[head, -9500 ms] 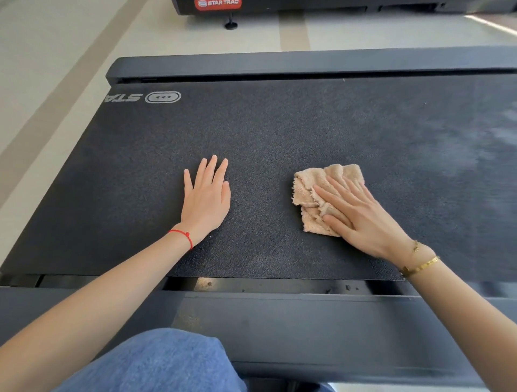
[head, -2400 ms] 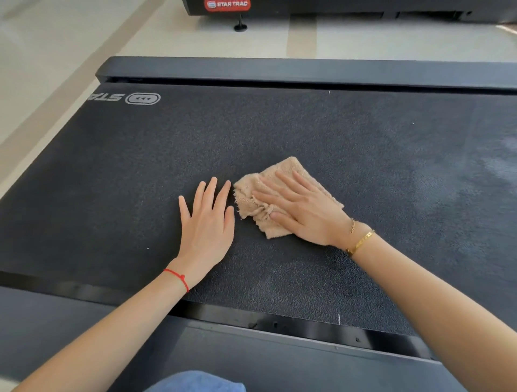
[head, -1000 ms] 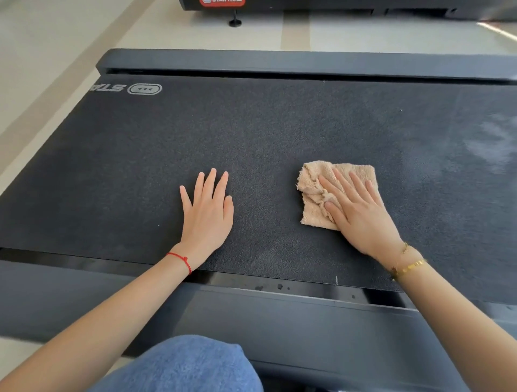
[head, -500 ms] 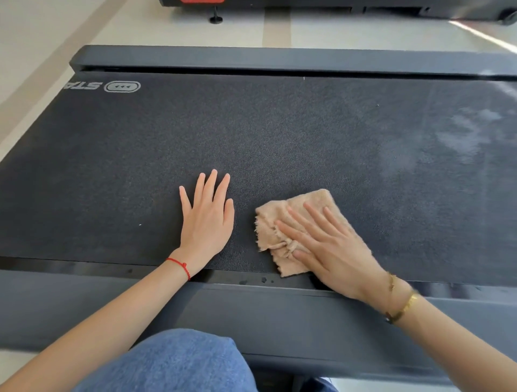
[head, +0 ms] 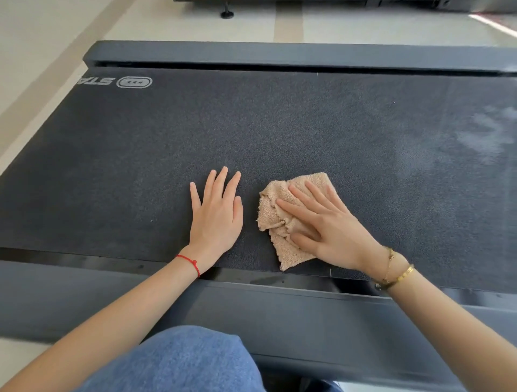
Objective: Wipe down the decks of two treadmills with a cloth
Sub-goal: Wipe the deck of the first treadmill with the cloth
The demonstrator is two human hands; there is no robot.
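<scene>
Cloth (head: 282,221) on deck (head: 335,134), R of L hand (head: 216,218).

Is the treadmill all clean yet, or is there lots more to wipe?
Not yet. The belt around the left hand looks evenly dark. The right hand presses the cloth there now. Pale smudges remain far right; the second treadmill is barely visible.

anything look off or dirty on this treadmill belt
Yes: pale, hazy smudges mark the belt at far right, lighter than the dark surface elsewhere. The cloth under the right hand is well short of them. Nothing looks damaged.
</scene>
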